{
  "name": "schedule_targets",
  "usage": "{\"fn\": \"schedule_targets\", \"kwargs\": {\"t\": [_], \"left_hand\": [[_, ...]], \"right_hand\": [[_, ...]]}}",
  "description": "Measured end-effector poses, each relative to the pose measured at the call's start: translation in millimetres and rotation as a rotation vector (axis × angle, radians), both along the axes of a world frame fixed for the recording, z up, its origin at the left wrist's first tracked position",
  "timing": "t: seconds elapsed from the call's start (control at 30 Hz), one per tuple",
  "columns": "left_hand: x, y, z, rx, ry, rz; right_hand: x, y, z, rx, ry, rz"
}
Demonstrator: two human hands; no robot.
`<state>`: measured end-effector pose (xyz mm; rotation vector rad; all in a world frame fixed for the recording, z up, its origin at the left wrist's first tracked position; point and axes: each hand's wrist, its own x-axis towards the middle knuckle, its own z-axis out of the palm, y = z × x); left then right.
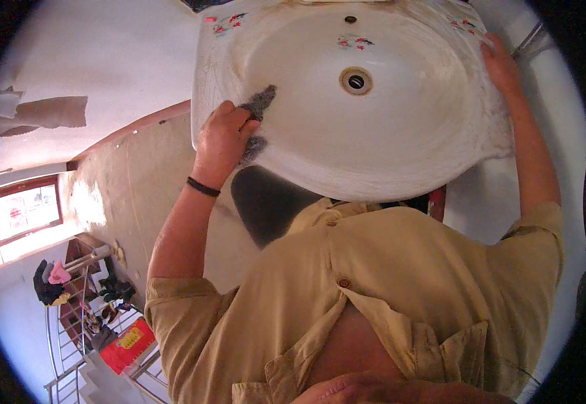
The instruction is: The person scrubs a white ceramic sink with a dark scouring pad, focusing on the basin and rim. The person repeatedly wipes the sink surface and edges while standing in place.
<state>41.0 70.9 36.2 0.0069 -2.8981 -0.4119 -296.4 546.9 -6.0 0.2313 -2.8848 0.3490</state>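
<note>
A white ceramic washbasin [399, 131] with printed red flowers is in front of me. Brownish stains and whitish smears mark its bowl and rim. At the basin's left side, my left hand [225, 134] holds a dark grey scrubbing pad or cloth [260, 103] against the rim. Part of the pad sticks out beyond the fingers, and another part shows below the hand. My right hand [502, 68] grips the basin's right edge, its fingers partly hidden there. The drain [356, 82] lies open in the middle of the bowl, with a small dark round hole [350, 19] above it.
Beneath the basin's front left is a dark, smooth object [268, 202]. A white wall [550, 131] runs close along the right. Far left, clothes [48, 283] and a red printed bag or cloth [129, 346] hang on metal railings [63, 348] near a bright window [25, 212].
</note>
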Motion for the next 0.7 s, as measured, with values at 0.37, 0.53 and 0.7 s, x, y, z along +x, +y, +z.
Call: {"fn": "schedule_targets", "kwargs": {"t": [0.37, 0.53, 0.7], "left_hand": [[-100.6, 6.7, -35.1, -0.377, -0.071, -0.183], [-71.8, 45.7, -34.6, -0.243, -0.357, -0.365], [-61.4, 64.3, -15.2, -0.174, -0.448, -0.403]], "right_hand": [[7.6, -5.0, 12.8, -0.024, 0.03, -0.039], [33.8, -29.6, 36.3, 0.358, 0.266, 0.205], [120.0, -140.0, 23.5, -0.283, -0.426, 0.77]]}}
